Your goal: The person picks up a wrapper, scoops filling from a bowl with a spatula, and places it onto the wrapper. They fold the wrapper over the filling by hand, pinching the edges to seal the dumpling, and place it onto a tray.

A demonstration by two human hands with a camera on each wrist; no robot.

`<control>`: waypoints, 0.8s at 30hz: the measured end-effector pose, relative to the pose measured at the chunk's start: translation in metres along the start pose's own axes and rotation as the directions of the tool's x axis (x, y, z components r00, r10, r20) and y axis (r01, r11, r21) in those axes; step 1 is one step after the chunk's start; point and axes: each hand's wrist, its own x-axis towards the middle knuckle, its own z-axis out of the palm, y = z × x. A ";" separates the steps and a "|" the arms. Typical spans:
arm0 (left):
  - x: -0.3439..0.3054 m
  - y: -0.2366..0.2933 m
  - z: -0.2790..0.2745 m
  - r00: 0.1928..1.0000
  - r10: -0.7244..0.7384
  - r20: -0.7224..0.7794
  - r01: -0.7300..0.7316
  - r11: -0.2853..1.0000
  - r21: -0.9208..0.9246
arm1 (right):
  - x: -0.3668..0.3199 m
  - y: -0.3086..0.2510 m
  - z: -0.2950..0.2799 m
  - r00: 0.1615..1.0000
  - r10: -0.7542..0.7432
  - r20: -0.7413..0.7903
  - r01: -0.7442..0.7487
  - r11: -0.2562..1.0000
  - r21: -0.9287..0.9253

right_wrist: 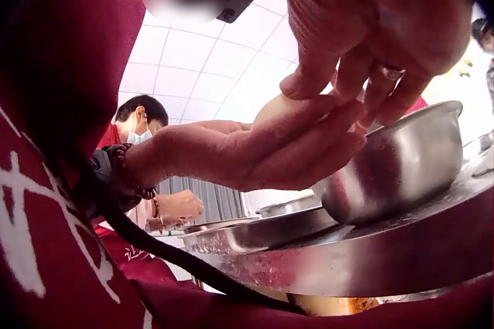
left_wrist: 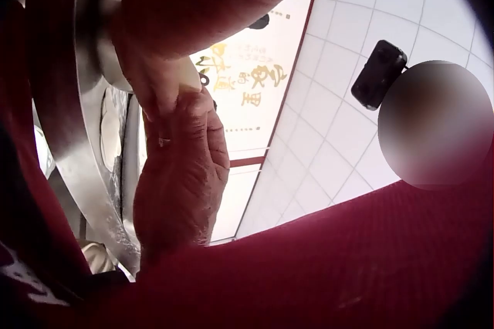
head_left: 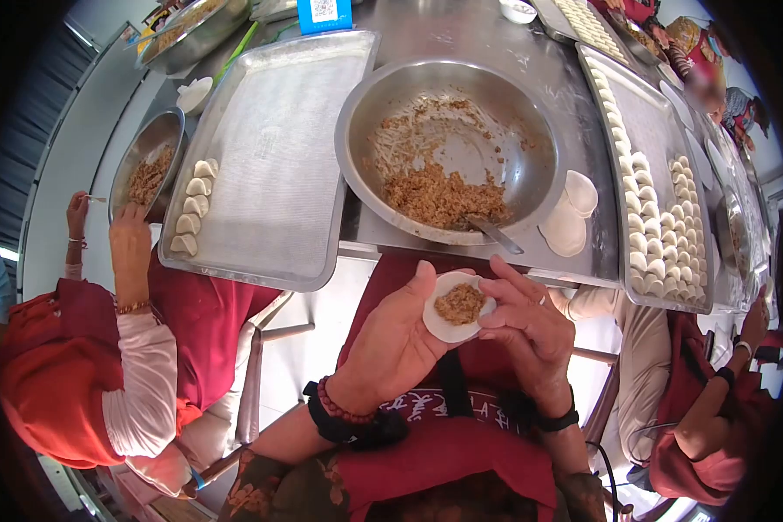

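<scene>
A round dumpling wrapper [head_left: 440,329] with a mound of brown filling [head_left: 460,304] lies on the fingers of my left hand [head_left: 394,335], palm up. The left thumb stretches along the wrapper's left side. In the right wrist view the left hand's fingers [right_wrist: 309,148] look nearly straight under the wrapper. My right hand [head_left: 531,335] pinches the wrapper's right edge with thumb and fingertips. Just beyond the hands stands a steel bowl [head_left: 531,143] holding more filling [head_left: 439,191], with a spoon [head_left: 496,233] leaning inside it. Two loose wrappers [head_left: 565,228] overlap on the table right of the bowl.
To the left lies a metal tray [head_left: 270,148] with several dumplings [head_left: 196,204] along its left side. A tray [head_left: 622,91] at the right carries rows of dumplings [head_left: 652,244]. People sit on both sides; one neighbour's hand [head_left: 130,230] is by a smaller filling bowl [head_left: 174,130].
</scene>
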 end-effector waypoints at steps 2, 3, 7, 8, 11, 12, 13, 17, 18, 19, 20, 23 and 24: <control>-0.003 -0.002 0.001 0.999 0.033 0.044 -0.036 0.996 0.083 | 0.002 -0.001 0.000 0.999 0.039 -0.001 -0.039 0.999 0.028; -0.003 -0.003 0.003 0.997 0.052 0.051 -0.061 0.978 0.198 | 0.003 -0.002 0.000 0.998 0.057 0.001 -0.057 0.997 0.043; -0.008 -0.005 0.011 0.994 0.076 0.078 -0.106 0.835 0.540 | 0.005 -0.004 0.002 0.993 0.114 -0.035 -0.109 0.987 0.119; -0.009 -0.005 0.011 0.994 0.071 0.079 -0.105 0.796 0.596 | 0.005 -0.004 0.003 0.991 0.123 -0.047 -0.115 0.984 0.139; -0.010 -0.011 0.010 0.990 0.126 0.059 -0.133 0.732 0.669 | 0.005 -0.003 0.007 0.988 0.134 -0.073 -0.120 0.977 0.175; -0.010 -0.011 0.010 0.991 0.125 0.057 -0.130 0.716 0.686 | 0.005 -0.002 0.008 0.989 0.127 -0.078 -0.112 0.979 0.170; -0.011 -0.010 0.009 0.991 0.124 0.056 -0.127 0.700 0.703 | 0.005 -0.002 0.009 0.989 0.119 -0.082 -0.105 0.981 0.164; -0.010 -0.015 0.007 0.982 0.187 0.037 -0.153 0.659 0.737 | 0.005 -0.004 0.014 0.984 0.137 -0.117 -0.116 0.978 0.175; -0.010 -0.016 0.007 0.979 0.198 0.037 -0.161 0.658 0.735 | 0.006 -0.005 0.015 0.982 0.136 -0.127 -0.112 0.977 0.179; -0.010 -0.017 0.007 0.977 0.209 0.036 -0.168 0.658 0.734 | 0.006 -0.006 0.016 0.981 0.136 -0.138 -0.110 0.977 0.184; -0.011 -0.018 0.008 0.975 0.219 0.035 -0.174 0.658 0.732 | 0.006 -0.005 0.017 0.983 0.115 -0.142 -0.088 0.980 0.180; -0.010 -0.021 0.003 0.963 0.266 0.038 -0.213 0.671 0.710 | 0.005 -0.003 0.019 0.978 0.112 -0.176 -0.075 0.976 0.204; -0.009 -0.022 0.004 0.953 0.300 0.035 -0.243 0.690 0.682 | 0.003 -0.004 0.020 0.968 0.151 -0.202 -0.099 0.965 0.244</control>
